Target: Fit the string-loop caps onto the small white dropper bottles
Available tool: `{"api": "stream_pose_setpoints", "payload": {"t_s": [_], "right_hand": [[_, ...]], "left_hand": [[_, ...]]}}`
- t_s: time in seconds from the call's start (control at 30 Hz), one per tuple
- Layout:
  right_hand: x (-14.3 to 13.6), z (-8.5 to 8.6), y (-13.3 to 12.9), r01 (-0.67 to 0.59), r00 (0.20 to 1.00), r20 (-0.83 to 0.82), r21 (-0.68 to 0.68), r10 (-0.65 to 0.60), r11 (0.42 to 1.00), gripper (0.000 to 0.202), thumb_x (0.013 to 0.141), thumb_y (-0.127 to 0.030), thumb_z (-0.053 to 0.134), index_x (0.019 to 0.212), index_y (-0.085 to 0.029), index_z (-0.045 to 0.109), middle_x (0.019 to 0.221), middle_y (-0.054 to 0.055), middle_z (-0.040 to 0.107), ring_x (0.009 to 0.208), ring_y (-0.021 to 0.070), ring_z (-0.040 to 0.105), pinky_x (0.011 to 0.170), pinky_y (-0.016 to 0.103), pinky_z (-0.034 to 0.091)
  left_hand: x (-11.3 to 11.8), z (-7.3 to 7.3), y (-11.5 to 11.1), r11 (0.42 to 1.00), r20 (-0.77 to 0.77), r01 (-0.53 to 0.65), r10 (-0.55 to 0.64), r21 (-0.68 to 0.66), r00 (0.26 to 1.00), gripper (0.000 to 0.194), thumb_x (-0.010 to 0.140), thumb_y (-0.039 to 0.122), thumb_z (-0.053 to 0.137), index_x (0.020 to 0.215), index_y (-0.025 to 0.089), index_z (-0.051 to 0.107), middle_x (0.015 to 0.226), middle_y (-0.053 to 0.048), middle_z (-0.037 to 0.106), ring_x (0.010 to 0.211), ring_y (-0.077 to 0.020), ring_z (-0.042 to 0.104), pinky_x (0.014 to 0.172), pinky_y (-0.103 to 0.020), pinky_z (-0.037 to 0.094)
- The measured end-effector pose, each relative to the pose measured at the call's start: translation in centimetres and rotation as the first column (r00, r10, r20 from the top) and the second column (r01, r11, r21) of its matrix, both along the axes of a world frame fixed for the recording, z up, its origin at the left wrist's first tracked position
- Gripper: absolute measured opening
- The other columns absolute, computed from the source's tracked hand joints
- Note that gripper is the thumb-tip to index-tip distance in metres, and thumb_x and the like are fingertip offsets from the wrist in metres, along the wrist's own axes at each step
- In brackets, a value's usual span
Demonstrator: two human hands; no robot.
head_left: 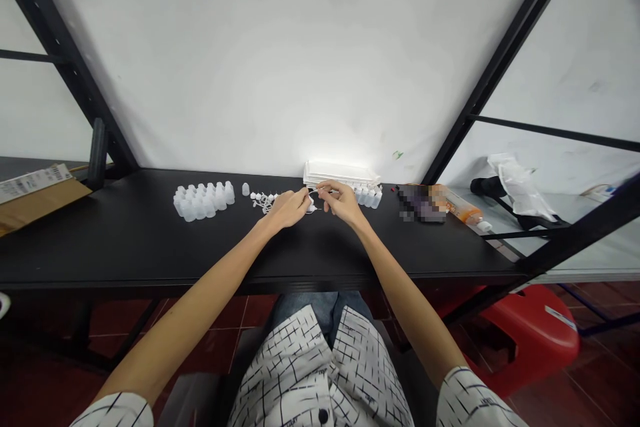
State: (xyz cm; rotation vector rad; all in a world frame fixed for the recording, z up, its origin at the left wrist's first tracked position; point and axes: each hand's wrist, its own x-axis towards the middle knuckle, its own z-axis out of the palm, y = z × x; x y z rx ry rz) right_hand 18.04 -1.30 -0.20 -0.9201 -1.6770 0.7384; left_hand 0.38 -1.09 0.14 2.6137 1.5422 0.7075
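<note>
Both forearms reach forward over the front edge of the black table (pixel 130 240) and converge near the middle of its far half. Left hand (pixel 291 209): back upward, fingers bent, thumb and forefinger tips pinched on a thin white strand (pixel 313 191). Right hand (pixel 342 203): wrist bent inward, fingertips closed on the strand's other side; fine detail too small to read. The strand sits in the narrow gap between the hands, above the tabletop. Just left of the left hand, white corded pieces (pixel 263 201) lie in a loose heap; farther left, a block of translucent bottles (pixel 203 201) stands upright. Just beyond the right hand, a row of capped bottles (pixel 369 197) stands by a white stack (pixel 341 173), near the wall (pixel 300 67). Nearest limits: wall behind, bottles at both sides. Widest room: tabletop between left forearm and left end; also rightward, before the blurred item (pixel 423 204).
</note>
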Motion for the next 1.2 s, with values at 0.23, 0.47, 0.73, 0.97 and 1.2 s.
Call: {"api": "stream_pose_setpoints", "payload": {"t_s": [0.23, 0.47, 0.73, 0.97, 1.2], "right_hand": [[0.0, 0.1, -0.1, 0.051, 0.999, -0.015, -0.012, -0.051, 0.999, 0.019, 0.074, -0.034, 0.068, 0.076, -0.016, 0.067, 0.069, 0.000, 0.060, 0.047, 0.0087, 0.056, 0.037, 0.018, 0.034], [0.3, 1.1, -0.3, -0.024, 0.952, -0.304, -0.149, -0.023, 0.989, 0.027, 0.063, -0.038, 0.077, 0.073, -0.014, 0.070, 0.071, 0.005, 0.068, 0.055, 0.0151, 0.064, 0.037, 0.020, 0.041], [0.1, 1.5, -0.9, -0.127, 0.906, -0.422, -0.199, 0.032, 0.972, 0.031, 0.061, -0.040, 0.082, 0.076, -0.015, 0.072, 0.079, 0.007, 0.073, 0.066, 0.0188, 0.070, 0.042, 0.020, 0.046], [0.1, 1.5, -0.8, -0.125, 0.912, -0.409, -0.177, 0.042, 0.976, 0.032, 0.061, -0.042, 0.082, 0.076, -0.015, 0.071, 0.082, 0.007, 0.072, 0.067, 0.0177, 0.070, 0.045, 0.020, 0.047], [0.0, 1.5, -0.8, -0.122, 0.914, -0.404, -0.188, 0.036, 0.975, 0.035, 0.060, -0.043, 0.082, 0.076, -0.015, 0.070, 0.080, 0.008, 0.072, 0.069, 0.0186, 0.070, 0.048, 0.022, 0.050]], "left_hand": [[-0.1, 0.0, 0.2, 0.999, 0.153, 0.043, -0.041, -0.010, 0.987, 0.027, 0.095, 0.031, 0.036, 0.086, 0.020, 0.059, 0.064, -0.002, 0.059, 0.066, -0.0203, 0.057, 0.061, -0.027, 0.033], [-0.3, 0.6, 0.1, 0.917, 0.727, 0.345, -0.096, -0.201, 0.680, 0.042, 0.089, 0.053, 0.047, 0.074, 0.015, 0.057, 0.051, 0.005, 0.036, 0.044, -0.0087, 0.034, 0.045, -0.022, 0.025], [0.3, 0.7, -0.3, 0.792, 0.852, 0.555, -0.088, -0.255, 0.516, 0.038, 0.084, 0.050, 0.059, 0.072, 0.014, 0.055, 0.053, 0.008, 0.028, 0.041, -0.0038, 0.023, 0.039, -0.019, 0.015], [0.3, 0.6, -0.3, 0.778, 0.860, 0.565, -0.065, -0.275, 0.507, 0.039, 0.086, 0.051, 0.058, 0.074, 0.015, 0.053, 0.055, 0.007, 0.027, 0.040, -0.0038, 0.023, 0.038, -0.019, 0.014], [0.3, 0.7, -0.3, 0.783, 0.855, 0.555, -0.059, -0.281, 0.515, 0.037, 0.086, 0.050, 0.056, 0.074, 0.015, 0.053, 0.054, 0.008, 0.026, 0.041, -0.0041, 0.022, 0.039, -0.019, 0.015]]}}
